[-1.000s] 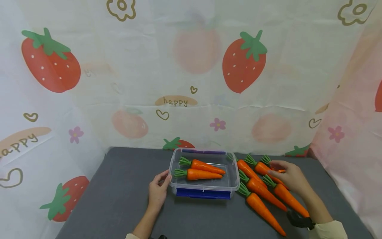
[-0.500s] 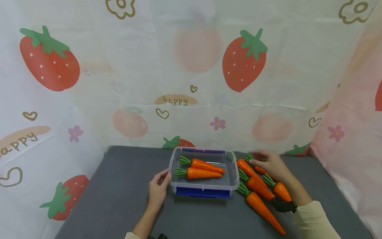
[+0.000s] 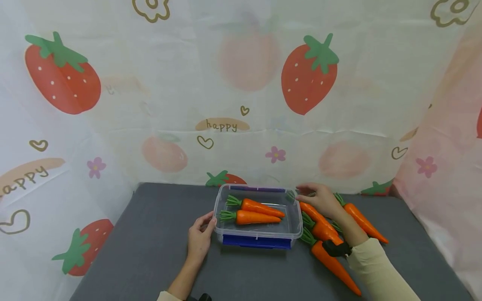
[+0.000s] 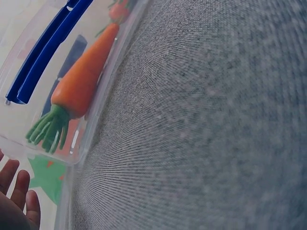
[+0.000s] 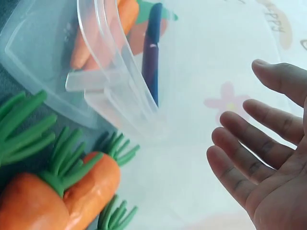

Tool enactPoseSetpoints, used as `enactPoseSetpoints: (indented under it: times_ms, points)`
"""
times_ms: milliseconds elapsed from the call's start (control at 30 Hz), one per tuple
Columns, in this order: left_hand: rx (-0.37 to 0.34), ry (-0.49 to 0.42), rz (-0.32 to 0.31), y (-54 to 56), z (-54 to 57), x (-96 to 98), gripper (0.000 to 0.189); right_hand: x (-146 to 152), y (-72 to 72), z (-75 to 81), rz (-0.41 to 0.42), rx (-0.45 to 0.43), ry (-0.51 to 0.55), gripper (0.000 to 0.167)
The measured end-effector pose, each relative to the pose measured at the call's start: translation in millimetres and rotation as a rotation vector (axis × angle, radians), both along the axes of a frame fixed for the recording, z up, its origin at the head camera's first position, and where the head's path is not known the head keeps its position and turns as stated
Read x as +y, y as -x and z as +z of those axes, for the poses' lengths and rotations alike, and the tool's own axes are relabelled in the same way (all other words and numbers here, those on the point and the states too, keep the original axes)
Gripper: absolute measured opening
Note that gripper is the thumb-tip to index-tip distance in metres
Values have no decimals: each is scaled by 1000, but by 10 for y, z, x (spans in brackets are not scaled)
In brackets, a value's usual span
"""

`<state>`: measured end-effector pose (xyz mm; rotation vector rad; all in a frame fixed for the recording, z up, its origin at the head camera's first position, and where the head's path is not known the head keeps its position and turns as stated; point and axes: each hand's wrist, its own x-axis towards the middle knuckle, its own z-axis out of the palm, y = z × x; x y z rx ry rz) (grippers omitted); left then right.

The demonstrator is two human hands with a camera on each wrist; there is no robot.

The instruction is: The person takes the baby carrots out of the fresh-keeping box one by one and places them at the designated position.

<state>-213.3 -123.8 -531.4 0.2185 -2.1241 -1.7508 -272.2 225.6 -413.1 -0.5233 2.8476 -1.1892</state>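
Observation:
A clear plastic box (image 3: 256,237) with blue clips stands on the grey table. Two orange carrots (image 3: 257,217) with green tops lie inside it, side by side. At the box's left end is my left hand (image 3: 199,240), thumb and fingers against its side; the left wrist view shows some loosely bent fingers (image 4: 20,189) beside the wall. My right hand (image 3: 320,200) hovers by the back right corner, over the loose carrots. Its fingers are spread and hold nothing in the right wrist view, apart from the box. Several carrots (image 3: 335,267) lie right of the box, partly hidden by the right arm.
A single carrot (image 3: 365,223) lies farther right, beyond the right forearm. Behind the table hangs a pale curtain (image 3: 241,83) printed with strawberries, and it also runs along both sides. The grey table (image 3: 150,242) extends left of the box.
My right hand has moved left, from above the rear right carrots to the box's back right corner. The far-right carrot is now uncovered. My left hand and the box have stayed put.

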Motion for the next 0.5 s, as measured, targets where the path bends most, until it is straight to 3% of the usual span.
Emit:
enactPoseSetpoints:
  times_ms: [300, 333, 500]
  points:
    - [-2, 15, -5, 26, -13, -11, 28, -221, 153, -36, 23, -25, -23, 43]
    - [-8, 20, -8, -1, 46, -2, 28, -244, 163, -37, 31, -21, -24, 42]
    - [-31, 50, -8, -8, 90, -8, 28, -363, 227, -55, 54, -16, -37, 41]
